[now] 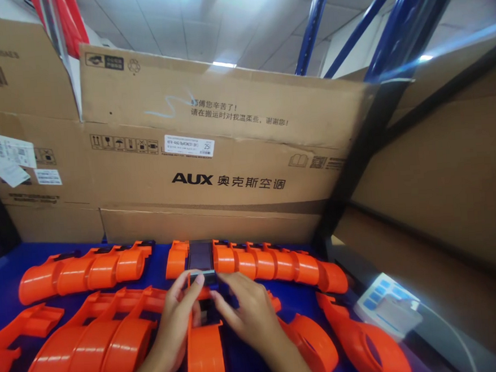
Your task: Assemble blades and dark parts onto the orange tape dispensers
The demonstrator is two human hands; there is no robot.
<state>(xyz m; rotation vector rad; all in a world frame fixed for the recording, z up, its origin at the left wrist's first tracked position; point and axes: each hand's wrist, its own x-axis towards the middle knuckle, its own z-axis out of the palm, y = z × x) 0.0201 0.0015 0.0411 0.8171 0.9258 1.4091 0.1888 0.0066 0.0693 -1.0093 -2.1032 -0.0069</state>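
My left hand (182, 301) is closed around the upper part of an orange plastic piece (205, 356), thumb on top beside a small dark part (203, 277) with a light edge. The orange piece's wide curved end hangs down toward me. From the right, my right hand (241, 302) touches the dark part with bent fingers; its fingertips are partly hidden, so what they grip is unclear. Just beyond both hands a dark rectangular object (200, 254) stands between orange pieces.
Rows of similar orange pieces (123, 342) lie on the blue surface (156, 272) left and right. Behind stands a large cardboard panel (245, 152). A white device with a cable (388, 306) sits at right, near a dark metal post (349, 173).
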